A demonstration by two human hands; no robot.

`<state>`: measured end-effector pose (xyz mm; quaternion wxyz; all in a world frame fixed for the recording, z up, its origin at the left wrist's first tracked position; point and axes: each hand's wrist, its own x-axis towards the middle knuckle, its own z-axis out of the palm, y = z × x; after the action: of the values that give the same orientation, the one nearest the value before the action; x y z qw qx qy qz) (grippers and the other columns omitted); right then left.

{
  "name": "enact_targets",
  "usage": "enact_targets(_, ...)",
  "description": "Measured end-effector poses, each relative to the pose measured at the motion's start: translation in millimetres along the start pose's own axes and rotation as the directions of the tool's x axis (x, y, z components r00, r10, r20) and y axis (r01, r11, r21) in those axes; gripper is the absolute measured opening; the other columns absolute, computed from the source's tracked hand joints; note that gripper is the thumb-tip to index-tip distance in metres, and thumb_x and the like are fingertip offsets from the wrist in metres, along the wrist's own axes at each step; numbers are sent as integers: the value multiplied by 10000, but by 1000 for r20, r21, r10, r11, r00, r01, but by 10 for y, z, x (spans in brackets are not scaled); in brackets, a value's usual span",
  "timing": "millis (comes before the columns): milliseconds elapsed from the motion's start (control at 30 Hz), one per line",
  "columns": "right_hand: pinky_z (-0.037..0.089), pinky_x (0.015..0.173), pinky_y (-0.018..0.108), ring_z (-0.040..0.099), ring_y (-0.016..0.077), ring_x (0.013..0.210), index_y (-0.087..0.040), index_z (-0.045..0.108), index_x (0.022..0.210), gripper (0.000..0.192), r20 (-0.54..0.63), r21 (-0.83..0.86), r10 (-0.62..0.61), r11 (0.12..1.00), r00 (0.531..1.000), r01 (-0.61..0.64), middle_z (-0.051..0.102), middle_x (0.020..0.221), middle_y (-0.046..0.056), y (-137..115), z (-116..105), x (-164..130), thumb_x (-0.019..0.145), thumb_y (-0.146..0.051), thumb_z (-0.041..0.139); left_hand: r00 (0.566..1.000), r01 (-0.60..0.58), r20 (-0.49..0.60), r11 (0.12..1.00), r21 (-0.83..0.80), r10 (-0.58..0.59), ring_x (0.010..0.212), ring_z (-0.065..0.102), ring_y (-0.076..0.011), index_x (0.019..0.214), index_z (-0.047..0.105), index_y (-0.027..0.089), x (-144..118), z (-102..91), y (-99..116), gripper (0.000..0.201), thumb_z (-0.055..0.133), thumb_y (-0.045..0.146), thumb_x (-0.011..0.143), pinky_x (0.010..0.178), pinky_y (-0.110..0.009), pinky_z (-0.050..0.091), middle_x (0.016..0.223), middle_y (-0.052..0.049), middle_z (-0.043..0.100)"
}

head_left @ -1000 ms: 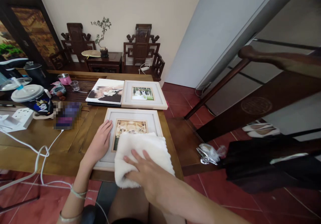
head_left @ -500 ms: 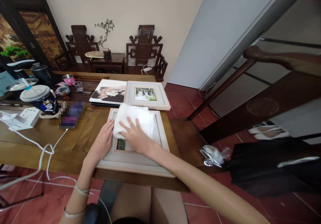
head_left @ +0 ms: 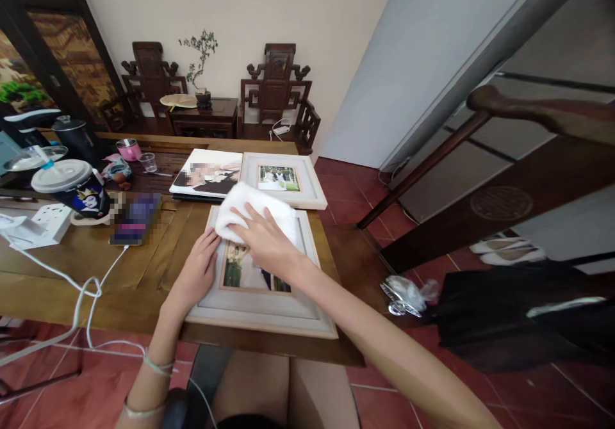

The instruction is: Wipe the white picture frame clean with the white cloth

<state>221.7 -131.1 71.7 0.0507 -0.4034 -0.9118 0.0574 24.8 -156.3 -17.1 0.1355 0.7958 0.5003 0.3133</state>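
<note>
A pale wooden picture frame [head_left: 273, 310] with a photo inside lies flat near the table's front edge. My right hand [head_left: 264, 234] presses a white cloth [head_left: 276, 214] against its upper part, fingers over the cloth. The cloth hides the top of the photo and bunches up past the far rim. My left hand [head_left: 196, 266] grips the frame's left edge, its fingertips close to the cloth. Just beyond lie a second framed photo [head_left: 310, 186] and a white-edged photo panel [head_left: 199, 182].
On the wooden table [head_left: 163, 288] at left are a phone [head_left: 137, 219] on a charging cable, a lidded cup [head_left: 72, 189] with a straw, and a white power strip [head_left: 48, 224]. A pink mug [head_left: 129, 150] stands farther back. A dark wooden chair [head_left: 461, 198] stands at right.
My right hand has slid the cloth up toward the frame's far edge, and it is more bunched now. More of the photo shows. My left hand keeps its place.
</note>
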Motion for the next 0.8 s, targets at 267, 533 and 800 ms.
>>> enact_targets(267, 175, 1111, 588, 236, 300, 1409, -168, 568, 1245, 580, 23, -57, -85, 995, 996, 86, 479, 1426, 86, 239, 241, 296, 736, 90, 460, 999, -39, -14, 998, -47, 38, 1384, 342, -242, 1291, 548, 154, -14, 8, -58, 459, 334, 94, 889, 1123, -520, 321, 1351, -126, 549)
enact_targets(533, 196, 1100, 574, 301, 242, 1390, -166, 676, 1087, 646, 113, -31, 164, 986, 980, -161, 632, 1243, 132, 784, -49, -362, 628, 154, 353, 999, -26, -21, 997, -66, 24, 1391, 334, -235, 1308, 532, 151, -20, -10, -42, 460, 342, 98, 893, 1132, -511, 313, 1374, -119, 533)
enact_targets(800, 213, 1094, 602, 237, 295, 1411, -137, 643, 1132, 674, 184, 0, 139, 990, 973, -141, 506, 1384, 159, 388, -83, -1014, 585, 133, 354, 999, 9, -30, 998, -60, -11, 1385, 347, -232, 1314, 529, 154, -9, 4, -25, 462, 350, 107, 891, 1136, -502, 311, 1375, -114, 533)
